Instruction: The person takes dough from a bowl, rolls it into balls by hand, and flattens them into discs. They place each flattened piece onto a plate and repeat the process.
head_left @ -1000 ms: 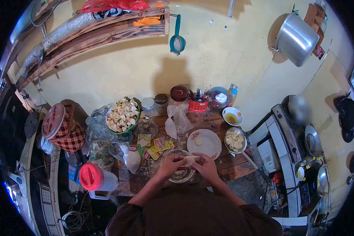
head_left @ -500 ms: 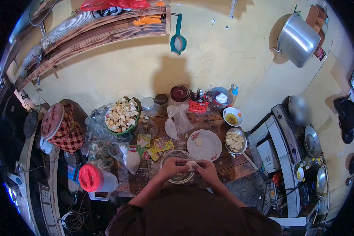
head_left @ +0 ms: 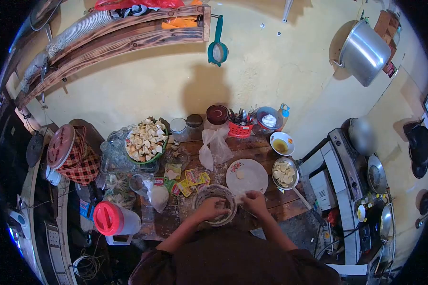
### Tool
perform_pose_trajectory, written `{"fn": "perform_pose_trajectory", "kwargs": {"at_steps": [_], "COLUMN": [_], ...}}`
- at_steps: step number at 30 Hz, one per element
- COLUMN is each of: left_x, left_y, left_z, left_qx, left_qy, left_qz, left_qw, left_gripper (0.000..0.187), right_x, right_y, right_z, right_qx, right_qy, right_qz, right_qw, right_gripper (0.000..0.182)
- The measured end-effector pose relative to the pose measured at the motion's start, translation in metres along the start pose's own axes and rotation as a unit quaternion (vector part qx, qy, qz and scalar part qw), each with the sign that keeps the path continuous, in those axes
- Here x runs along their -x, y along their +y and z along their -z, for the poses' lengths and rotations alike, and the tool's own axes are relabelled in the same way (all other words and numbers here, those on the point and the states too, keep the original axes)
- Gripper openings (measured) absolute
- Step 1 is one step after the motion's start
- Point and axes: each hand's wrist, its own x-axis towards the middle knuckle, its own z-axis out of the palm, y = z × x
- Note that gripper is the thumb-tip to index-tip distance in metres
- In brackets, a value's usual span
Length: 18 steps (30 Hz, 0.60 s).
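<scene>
Over the glass bowl [head_left: 233,203] at the table's front, my left hand [head_left: 213,209] has its fingers loosely bent and apart, and nothing shows in them. What lies in the bowl is partly hidden by this hand. My right hand [head_left: 256,204] is pinched on a small pale piece of dough [head_left: 240,196], just right of the bowl's rim. Beyond it lies a white plate [head_left: 254,175] with a floral edge, holding a flat round dough piece [head_left: 240,175].
A strainer [head_left: 284,173] with pale pieces and a bowl of yellowish liquid [head_left: 280,144] stand at the right. Leftward are seasoning packets [head_left: 194,177], a bag of white powder [head_left: 158,197], a heaped green basket [head_left: 165,147] and a red-lidded pitcher [head_left: 108,218]. The stove [head_left: 342,147] is far right.
My hands have separated. The left one moved left over the bowl; the right one shifted slightly right, keeping the dough that was between both hands.
</scene>
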Motion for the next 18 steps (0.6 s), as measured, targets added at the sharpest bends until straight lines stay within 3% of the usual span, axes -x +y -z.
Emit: {"fn": "perform_pose_trajectory", "kwargs": {"at_steps": [2, 3, 5, 9, 15, 17, 18], "left_x": [-0.002, -0.003, -0.004, -0.005, -0.014, -0.014, -0.013], "left_y": [-0.005, -0.007, -0.011, -0.012, -0.043, -0.042, -0.039], "left_z": [0.002, 0.003, 0.004, 0.010, 0.003, 0.004, 0.005], "left_qx": [-0.039, -0.038, -0.061, -0.083, -0.115, -0.169, -0.167], "left_qy": [-0.016, -0.017, -0.018, -0.023, -0.003, -0.006, -0.006], "left_qz": [0.027, 0.028, 0.036, 0.048, 0.025, 0.029, 0.031], "left_qw": [0.999, 0.999, 0.997, 0.995, 0.993, 0.985, 0.986], "left_gripper": [0.067, 0.067, 0.068, 0.067, 0.066, 0.065, 0.065], "right_x": [-0.037, -0.050, -0.076, -0.121, -0.141, -0.144, -0.145], "right_y": [0.027, 0.033, 0.038, 0.041, 0.024, 0.026, 0.027], "right_z": [0.025, 0.035, 0.050, 0.060, 0.054, 0.054, 0.054], "right_qx": [0.107, 0.108, 0.310, 0.175, 0.356, 0.448, 0.450], "right_qy": [0.122, 0.121, 0.197, 0.176, 0.188, 0.200, 0.198], "right_qz": [0.053, 0.052, 0.156, 0.078, 0.077, 0.151, 0.150], "right_qw": [0.985, 0.985, 0.917, 0.966, 0.912, 0.858, 0.858], "right_gripper": [0.022, 0.022, 0.020, 0.023, 0.026, 0.026, 0.026]}}
